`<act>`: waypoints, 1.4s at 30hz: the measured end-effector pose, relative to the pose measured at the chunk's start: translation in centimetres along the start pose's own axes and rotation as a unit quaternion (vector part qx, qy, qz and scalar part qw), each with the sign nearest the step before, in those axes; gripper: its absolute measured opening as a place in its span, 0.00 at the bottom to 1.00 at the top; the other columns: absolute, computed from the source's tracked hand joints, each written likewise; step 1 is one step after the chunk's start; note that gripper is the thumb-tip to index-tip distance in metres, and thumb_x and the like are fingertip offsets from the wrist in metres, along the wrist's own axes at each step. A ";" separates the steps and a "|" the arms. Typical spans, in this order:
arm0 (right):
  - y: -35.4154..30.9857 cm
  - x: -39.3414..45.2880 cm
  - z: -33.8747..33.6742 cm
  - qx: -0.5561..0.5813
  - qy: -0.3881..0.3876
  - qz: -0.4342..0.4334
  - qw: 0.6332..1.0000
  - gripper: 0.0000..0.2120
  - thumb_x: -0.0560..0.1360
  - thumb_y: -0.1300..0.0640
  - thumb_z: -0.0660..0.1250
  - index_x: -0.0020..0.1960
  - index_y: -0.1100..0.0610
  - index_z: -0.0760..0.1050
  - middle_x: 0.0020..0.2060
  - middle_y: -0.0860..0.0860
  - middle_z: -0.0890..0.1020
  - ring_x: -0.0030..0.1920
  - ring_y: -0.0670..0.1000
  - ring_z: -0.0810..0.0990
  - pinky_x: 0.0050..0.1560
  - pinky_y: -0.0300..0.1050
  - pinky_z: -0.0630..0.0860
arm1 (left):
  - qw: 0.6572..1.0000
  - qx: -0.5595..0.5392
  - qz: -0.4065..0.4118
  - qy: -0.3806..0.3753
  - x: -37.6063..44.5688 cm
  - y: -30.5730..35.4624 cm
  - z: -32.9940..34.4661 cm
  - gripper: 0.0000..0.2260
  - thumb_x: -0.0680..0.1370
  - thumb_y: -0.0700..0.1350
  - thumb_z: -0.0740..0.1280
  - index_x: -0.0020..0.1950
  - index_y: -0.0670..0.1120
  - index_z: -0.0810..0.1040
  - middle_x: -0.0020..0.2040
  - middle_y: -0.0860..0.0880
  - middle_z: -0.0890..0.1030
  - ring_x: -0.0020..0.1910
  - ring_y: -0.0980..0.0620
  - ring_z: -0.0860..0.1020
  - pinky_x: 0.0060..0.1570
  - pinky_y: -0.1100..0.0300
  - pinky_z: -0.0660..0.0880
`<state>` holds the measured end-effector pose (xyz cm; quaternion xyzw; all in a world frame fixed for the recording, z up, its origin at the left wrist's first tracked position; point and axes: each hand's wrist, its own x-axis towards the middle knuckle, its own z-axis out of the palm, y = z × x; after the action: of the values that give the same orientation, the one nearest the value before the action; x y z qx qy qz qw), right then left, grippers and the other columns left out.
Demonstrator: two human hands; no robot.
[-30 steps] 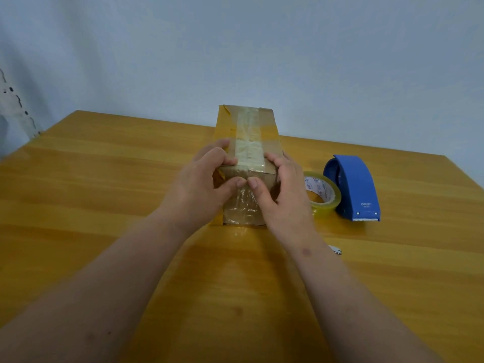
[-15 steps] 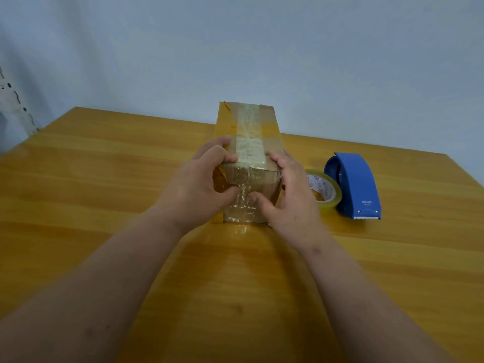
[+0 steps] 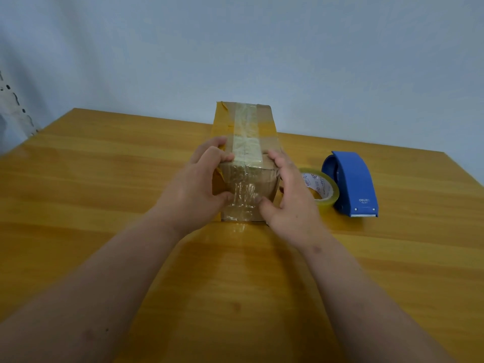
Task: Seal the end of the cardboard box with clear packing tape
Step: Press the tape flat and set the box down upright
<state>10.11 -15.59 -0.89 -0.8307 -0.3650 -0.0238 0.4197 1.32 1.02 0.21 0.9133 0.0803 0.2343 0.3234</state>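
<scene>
At mid-table the cardboard box (image 3: 247,142) lies lengthwise away from the person, near end facing them. Clear tape (image 3: 242,197) runs down that end face from the top strip; it looks wrinkled, with glare patches that suggest air under it. Lower edge seems to reach the table (image 3: 104,205); cannot tell if it wraps under.

Left hand (image 3: 195,191): fingers curled over the top left edge of the box, thumb pressed on the end face at the tape's left margin. Right hand (image 3: 288,197): fingers spread along the right side and top corner, thumb on the end face at the tape's right margin. Both hands clasp the box; neither holds a tool.

Step, as judged: rubbing the strip down onto the end face.

Notes for doing it well:
- Stroke from the centre seam outward and downward, pushing bubbles to the margins.
- Keep the fingers bracing the top so the box does not slide back.
- Crease the tape firmly over the top corner.
- Wrinkles already stuck probably will not flatten; press them shut instead of peeling.

Tape roll (image 3: 320,188) lies just right of the box, touching or nearly touching the right hand; blue dispenser (image 3: 351,183) just beyond it.
</scene>
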 end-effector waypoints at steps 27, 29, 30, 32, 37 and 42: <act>-0.5 0.4 1.1 0.055 0.075 0.027 0.995 0.21 0.77 0.46 0.62 0.69 0.47 0.68 0.71 0.48 0.72 0.72 0.48 0.69 0.68 0.56 0.71 | 0.995 -0.061 -0.007 0.080 0.1 0.2 0.4 0.05 0.76 0.48 0.67 0.51 0.51 0.78 0.68 0.60 0.71 0.46 0.67 0.75 0.43 0.67 0.72; -1.0 0.7 1.0 0.041 0.090 0.039 0.994 0.22 0.76 0.40 0.62 0.67 0.46 0.69 0.68 0.46 0.74 0.69 0.47 0.71 0.65 0.55 0.74 | 0.994 -0.045 -0.004 0.096 0.1 0.4 0.5 0.05 0.76 0.50 0.67 0.49 0.51 0.77 0.66 0.61 0.71 0.44 0.66 0.75 0.41 0.66 0.73; -1.4 0.8 1.0 0.027 0.096 0.046 0.994 0.22 0.75 0.39 0.63 0.66 0.46 0.70 0.67 0.46 0.75 0.68 0.48 0.73 0.63 0.55 0.76 | 0.993 -0.046 -0.006 0.105 0.2 0.5 0.6 0.05 0.75 0.51 0.68 0.48 0.51 0.77 0.65 0.61 0.72 0.44 0.65 0.76 0.42 0.64 0.74; -1.7 1.0 1.0 0.011 0.102 0.042 0.994 0.19 0.76 0.43 0.64 0.65 0.48 0.72 0.67 0.46 0.76 0.67 0.49 0.73 0.62 0.55 0.76 | 0.992 -0.058 -0.015 0.112 0.3 0.7 0.8 0.05 0.74 0.50 0.69 0.47 0.50 0.77 0.65 0.60 0.73 0.48 0.62 0.76 0.45 0.62 0.75; -1.3 0.8 0.5 0.038 0.091 0.037 0.994 0.18 0.78 0.44 0.61 0.66 0.48 0.72 0.69 0.45 0.74 0.70 0.48 0.71 0.66 0.56 0.73 | 0.993 -0.051 -0.019 0.108 0.3 0.6 0.6 0.07 0.76 0.50 0.67 0.48 0.48 0.79 0.67 0.57 0.74 0.49 0.59 0.77 0.48 0.56 0.77; -1.8 1.0 0.5 -0.005 0.096 0.033 0.995 0.19 0.77 0.45 0.65 0.65 0.49 0.73 0.69 0.48 0.76 0.69 0.49 0.73 0.64 0.54 0.74 | 0.991 -0.063 -0.043 0.109 0.7 1.1 0.7 0.07 0.72 0.49 0.71 0.46 0.49 0.79 0.66 0.58 0.75 0.49 0.59 0.76 0.47 0.65 0.73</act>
<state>9.63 -13.97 0.32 -0.8384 -0.2950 -0.0918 0.4491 2.28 0.00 0.63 0.8558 0.1395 0.3234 0.3789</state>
